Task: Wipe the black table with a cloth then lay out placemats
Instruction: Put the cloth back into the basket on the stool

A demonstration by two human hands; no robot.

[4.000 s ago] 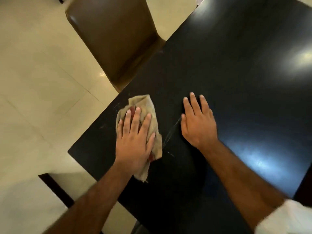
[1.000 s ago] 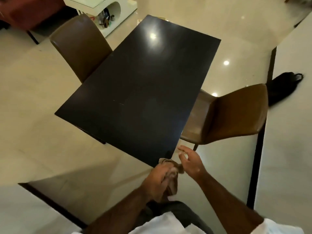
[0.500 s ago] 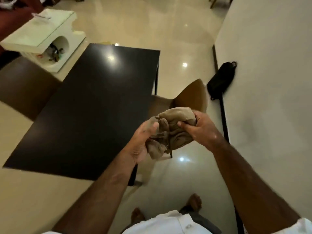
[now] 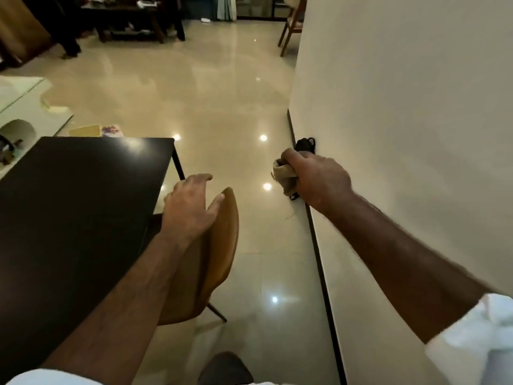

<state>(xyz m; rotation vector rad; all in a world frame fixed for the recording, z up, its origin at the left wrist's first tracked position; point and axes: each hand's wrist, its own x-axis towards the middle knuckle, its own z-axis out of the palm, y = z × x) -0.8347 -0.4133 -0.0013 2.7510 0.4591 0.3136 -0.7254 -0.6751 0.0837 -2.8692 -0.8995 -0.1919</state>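
Observation:
The black table fills the left of the head view, its top bare. My right hand is out in front near the wall and grips the bunched beige cloth, which sticks out to the left of the fist. My left hand hovers with relaxed, slightly curved fingers over the top of a brown chair at the table's right side, holding nothing. No placemats are clearly in view.
A white wall with a dark skirting runs along the right. A black bag lies on the floor against it, behind my right hand. A white low unit stands far left; dark furniture and a wooden chair are at the back.
Earlier my left hand wiped the table with the cloth. Both hands then bunched it up away from the table. Now only my right hand holds it; the left has let go, over the chair.

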